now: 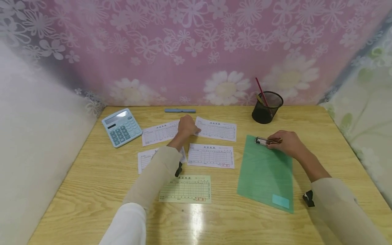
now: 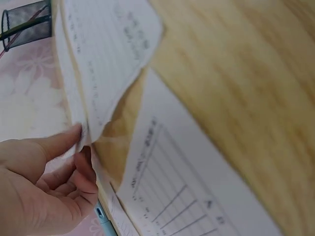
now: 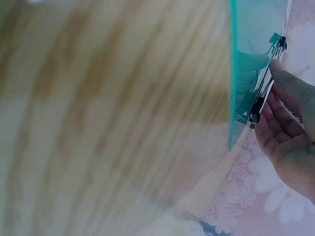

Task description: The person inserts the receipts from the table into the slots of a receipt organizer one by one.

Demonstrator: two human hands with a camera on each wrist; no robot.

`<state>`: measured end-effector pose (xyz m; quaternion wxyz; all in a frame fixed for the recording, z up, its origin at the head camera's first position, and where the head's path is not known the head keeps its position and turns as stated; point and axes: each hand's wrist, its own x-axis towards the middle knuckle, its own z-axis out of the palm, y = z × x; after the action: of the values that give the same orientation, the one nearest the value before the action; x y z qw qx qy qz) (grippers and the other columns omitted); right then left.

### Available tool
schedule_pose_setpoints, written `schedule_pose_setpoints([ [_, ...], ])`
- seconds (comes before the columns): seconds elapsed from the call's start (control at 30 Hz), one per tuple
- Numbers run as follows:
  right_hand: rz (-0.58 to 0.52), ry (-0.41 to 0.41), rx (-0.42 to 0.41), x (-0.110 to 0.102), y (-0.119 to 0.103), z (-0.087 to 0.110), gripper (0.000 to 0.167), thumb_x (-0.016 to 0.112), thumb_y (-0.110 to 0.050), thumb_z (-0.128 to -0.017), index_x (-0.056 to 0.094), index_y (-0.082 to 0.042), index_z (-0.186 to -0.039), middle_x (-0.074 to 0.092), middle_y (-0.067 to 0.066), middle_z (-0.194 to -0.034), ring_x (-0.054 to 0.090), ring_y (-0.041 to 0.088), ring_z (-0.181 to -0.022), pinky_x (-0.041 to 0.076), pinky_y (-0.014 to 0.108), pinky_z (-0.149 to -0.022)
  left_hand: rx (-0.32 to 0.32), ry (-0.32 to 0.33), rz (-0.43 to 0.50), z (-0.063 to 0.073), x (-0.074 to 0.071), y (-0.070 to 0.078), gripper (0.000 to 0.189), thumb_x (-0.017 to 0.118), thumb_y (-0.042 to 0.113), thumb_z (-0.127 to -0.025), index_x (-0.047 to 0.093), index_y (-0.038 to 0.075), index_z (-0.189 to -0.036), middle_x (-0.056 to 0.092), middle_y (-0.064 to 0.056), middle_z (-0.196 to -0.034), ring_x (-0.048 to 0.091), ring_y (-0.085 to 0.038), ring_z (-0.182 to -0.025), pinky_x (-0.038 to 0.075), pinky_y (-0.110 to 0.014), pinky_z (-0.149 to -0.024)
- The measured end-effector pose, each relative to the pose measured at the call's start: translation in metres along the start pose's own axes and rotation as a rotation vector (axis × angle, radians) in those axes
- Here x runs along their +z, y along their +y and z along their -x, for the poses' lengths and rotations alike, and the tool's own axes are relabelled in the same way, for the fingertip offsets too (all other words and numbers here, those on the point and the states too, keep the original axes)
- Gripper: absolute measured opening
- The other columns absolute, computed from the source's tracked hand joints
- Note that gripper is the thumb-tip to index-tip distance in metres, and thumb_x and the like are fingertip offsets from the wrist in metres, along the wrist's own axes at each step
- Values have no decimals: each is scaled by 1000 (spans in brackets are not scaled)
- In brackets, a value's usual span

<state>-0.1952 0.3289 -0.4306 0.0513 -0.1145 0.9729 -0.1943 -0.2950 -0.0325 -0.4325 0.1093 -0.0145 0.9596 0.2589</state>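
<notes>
My left hand [image 1: 187, 126] pinches the left edge of a white printed slip [image 1: 216, 129] in the back row. In the left wrist view, thumb and fingers grip the slip's [image 2: 110, 59] corner, and the paper curves up from the table. My right hand [image 1: 289, 143] holds the metal clip [image 1: 262, 141] of a translucent green clipboard [image 1: 264, 170]. Seen from the right wrist, the thumb lies on one side of the clip [image 3: 266, 83] and the fingers on the other. Another white slip [image 1: 210, 156] lies just in front of the pinched one.
More white slips [image 1: 159, 133] lie at the left, partly under my left arm. A yellow-green slip [image 1: 196, 190] is nearest me. At the back are a blue calculator [image 1: 121, 127], a blue pen [image 1: 180, 110] and a black mesh cup [image 1: 264, 112] with pencils. A floral curtain [image 1: 183, 51] hangs behind the table.
</notes>
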Motion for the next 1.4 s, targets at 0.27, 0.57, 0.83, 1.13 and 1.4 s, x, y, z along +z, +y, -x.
schedule_pose_setpoints([
  [0.27, 2, 18, -19, 4, 1, 0, 32, 71, -21, -85, 68, -1, -109, 66, 19, -106, 64, 36, -93, 52, 51, -81, 108, -16, 99, -4, -9, -8, 53, 66, 19, -90, 29, 13, -52, 20, 4, -50, 19, -10, -46, 25, -21, -46],
  [0.57, 57, 26, -79, 6, 2, 2, 33, 68, -19, -88, 66, 2, -114, 65, 21, -106, 62, 38, -95, 51, 53, -81, 119, -32, 362, 10, -20, -12, 27, 61, 16, -93, 62, 4, -117, 62, -13, -116, 61, -29, -102, 55, -38, -79],
  [0.83, 110, 4, -131, 3, -2, 0, 28, 68, -14, -86, 68, 1, -110, 65, 19, -102, 62, 36, -93, 51, 53, -81, 107, -92, 574, 16, -31, -9, 32, 62, 16, -93, 59, 1, -121, 65, -16, -114, 68, -37, -91, 57, -45, -79],
  [1.13, 136, 40, -169, 2, -1, 0, 24, 72, -13, -83, 71, -1, -103, 65, 9, -87, 59, 20, -75, 49, 38, -65, 129, -208, 770, 28, -28, 12, 33, 65, 12, -90, 60, 1, -122, 66, -17, -113, 66, -38, -100, 58, -44, -79],
  [1.4, 148, 66, -199, 0, 3, 1, 22, 73, -10, -80, 72, 0, -100, 66, 8, -83, 55, 14, -68, 43, 28, -58, 130, -336, 796, 50, 4, 40, 28, 69, 9, -86, 66, -2, -112, 69, -20, -104, 72, -25, -77, 56, -45, -84],
])
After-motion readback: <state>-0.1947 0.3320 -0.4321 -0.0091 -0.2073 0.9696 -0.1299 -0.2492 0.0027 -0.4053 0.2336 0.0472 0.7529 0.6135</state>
